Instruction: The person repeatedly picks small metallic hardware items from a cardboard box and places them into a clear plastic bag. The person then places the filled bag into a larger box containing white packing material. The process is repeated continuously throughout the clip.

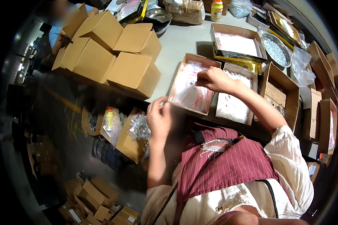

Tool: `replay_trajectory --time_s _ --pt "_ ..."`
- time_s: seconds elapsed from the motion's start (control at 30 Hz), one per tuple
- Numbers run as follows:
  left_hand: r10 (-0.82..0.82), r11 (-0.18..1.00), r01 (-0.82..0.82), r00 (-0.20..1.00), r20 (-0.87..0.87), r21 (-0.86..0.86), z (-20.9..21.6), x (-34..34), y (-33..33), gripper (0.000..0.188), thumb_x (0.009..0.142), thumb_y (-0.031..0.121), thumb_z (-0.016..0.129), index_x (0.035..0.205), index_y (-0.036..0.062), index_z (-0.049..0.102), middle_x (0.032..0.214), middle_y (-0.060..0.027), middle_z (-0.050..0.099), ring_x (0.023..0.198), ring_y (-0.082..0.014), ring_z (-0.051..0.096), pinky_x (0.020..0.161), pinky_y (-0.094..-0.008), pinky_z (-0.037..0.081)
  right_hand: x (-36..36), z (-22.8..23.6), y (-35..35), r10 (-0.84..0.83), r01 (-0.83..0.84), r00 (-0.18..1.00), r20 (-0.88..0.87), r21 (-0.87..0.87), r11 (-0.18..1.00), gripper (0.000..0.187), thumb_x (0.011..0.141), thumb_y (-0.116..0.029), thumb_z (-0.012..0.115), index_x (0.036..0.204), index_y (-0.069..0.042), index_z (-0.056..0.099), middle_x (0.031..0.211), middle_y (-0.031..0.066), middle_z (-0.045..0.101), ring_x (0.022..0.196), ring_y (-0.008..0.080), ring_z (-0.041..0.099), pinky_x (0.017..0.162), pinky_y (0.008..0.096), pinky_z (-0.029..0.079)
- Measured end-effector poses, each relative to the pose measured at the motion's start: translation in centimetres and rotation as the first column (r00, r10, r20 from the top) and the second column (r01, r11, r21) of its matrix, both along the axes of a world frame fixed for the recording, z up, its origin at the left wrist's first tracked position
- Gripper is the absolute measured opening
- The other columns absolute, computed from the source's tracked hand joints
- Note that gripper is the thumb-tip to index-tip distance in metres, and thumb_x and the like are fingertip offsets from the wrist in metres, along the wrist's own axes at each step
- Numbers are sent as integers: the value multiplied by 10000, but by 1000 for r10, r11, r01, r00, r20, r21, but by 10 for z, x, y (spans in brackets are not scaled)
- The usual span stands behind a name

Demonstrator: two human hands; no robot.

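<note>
Over an open cardboard box of clear plastic bags with red lines, my right hand is closed, its fingertips pressed together. What they hold, if anything, I cannot make out. A small dark round piece shows on the bags just left of those fingertips. My left hand is raised at the near left corner of that box, fingers apart and nothing seen in them. Whether it touches the box is unclear. Beneath my right forearm stands a box of small white pieces.
Large open cartons fill the table's left, with a person behind them. Farther back are a box of bags, a bowl of bluish pieces and a yellow bottle. A deeper box stands right.
</note>
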State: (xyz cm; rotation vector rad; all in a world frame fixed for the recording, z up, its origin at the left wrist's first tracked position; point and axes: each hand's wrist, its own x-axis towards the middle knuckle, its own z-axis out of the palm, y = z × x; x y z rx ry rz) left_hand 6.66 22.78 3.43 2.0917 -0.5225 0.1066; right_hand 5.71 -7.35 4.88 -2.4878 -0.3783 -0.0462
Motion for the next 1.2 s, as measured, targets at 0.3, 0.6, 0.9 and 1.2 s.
replay_trajectory --time_s 0.3,0.6,0.9,1.2 --pt "-431 898 397 878 -208 -187 38 -1 -118 311 871 26 739 1167 10 644 1068 -139 720 964 -249 727 754 -366 586 -71 65 -15 -155 203 972 -179 292 935 432 919 -368 775 1060 19 644 825 179 680 770 284 681 713 417 521" --pt "-583 802 586 810 61 -112 45 -18 -155 309 850 41 754 1156 30 709 899 -114 727 834 -312 683 776 -358 578 -136 37 -40 -389 346 916 98 295 891 213 834 -81 732 1035 -12 725 954 181 721 874 374 700 785 430 554" --pt "-487 873 487 872 47 2 43 -24 -157 122 912 71 736 839 -17 693 744 -101 669 646 -195 615 623 -320 488 -140 -19 -47 -327 270 897 -299 -215 938 422 888 -237 758 1222 -4 646 1090 199 696 956 355 715 839 462 576" --pt "-550 835 550 835 17 -4 24 -25 -149 151 859 140 792 876 16 708 836 -120 654 816 -301 601 734 -417 481 -148 -41 -63 -281 269 935 -215 -85 959 150 835 -101 691 952 -9 714 896 195 734 855 390 720 768 470 572"
